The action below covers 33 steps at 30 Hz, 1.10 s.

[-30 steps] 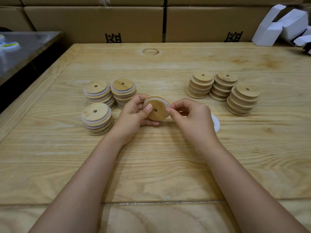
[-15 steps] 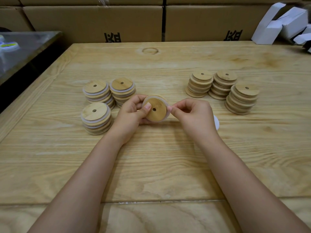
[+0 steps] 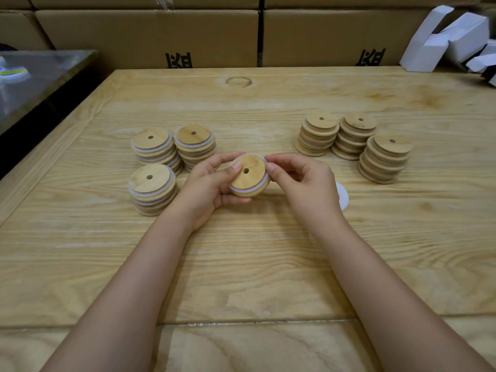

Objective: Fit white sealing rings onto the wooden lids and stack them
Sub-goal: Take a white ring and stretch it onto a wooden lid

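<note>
A round wooden lid (image 3: 249, 175) with a small centre hole is held above the table between both hands, a white sealing ring showing around its rim. My left hand (image 3: 212, 185) grips the lid from the left, thumb on its face. My right hand (image 3: 300, 181) pinches its right edge with thumb and forefinger. Three stacks of ringed lids (image 3: 152, 189) stand to the left. Three stacks of bare wooden lids (image 3: 383, 159) stand to the right. White rings (image 3: 342, 196) lie on the table, mostly hidden behind my right hand.
The wooden table (image 3: 241, 264) ends in a front seam near me. Cardboard boxes (image 3: 150, 36) line the far edge. White folded cartons (image 3: 451, 38) sit at the far right. A dark side table (image 3: 40, 76) stands to the left.
The lid has turned in my hands, so its face tilts more toward me, and the white ring sits further round its rim. Both hands stay in about the same place.
</note>
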### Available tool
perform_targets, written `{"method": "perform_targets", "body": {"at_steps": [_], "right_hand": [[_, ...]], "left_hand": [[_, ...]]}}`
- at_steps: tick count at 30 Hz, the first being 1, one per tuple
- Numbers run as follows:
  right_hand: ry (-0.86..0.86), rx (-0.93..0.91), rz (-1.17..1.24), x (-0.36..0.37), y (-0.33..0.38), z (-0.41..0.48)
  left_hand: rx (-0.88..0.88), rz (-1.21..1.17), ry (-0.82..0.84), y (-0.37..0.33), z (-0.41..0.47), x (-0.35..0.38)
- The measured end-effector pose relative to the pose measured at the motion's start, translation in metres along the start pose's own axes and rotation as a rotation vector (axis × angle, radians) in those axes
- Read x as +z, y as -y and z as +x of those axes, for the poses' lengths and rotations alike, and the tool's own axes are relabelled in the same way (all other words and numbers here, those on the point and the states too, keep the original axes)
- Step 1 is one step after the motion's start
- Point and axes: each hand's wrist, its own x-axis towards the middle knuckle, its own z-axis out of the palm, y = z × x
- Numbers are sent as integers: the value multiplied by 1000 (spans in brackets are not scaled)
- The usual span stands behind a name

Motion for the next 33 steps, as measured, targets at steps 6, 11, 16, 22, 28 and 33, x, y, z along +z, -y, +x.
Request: {"method": "perform_targets", "body": {"at_steps": [6,11,16,22,28,33], "right_hand": [[107,6,-30,-2,1,1],[117,29,-2,-2,2,0],[118,34,32,0,2,-3],[120,32,53,1,2,-3],[134,2,-37,2,2,-6],[161,20,-113,6,0,-10]], "left_hand": [[-41,-29,12,-2,0,-4],[-22,-1,-9,-2,0,-3],[26,-17,84,-5,-3,-6],[96,10,12,-11,-8,-2],[491,269,-485,-38,-25,-43],[604,369,-741,-40,-35,-71]]}}
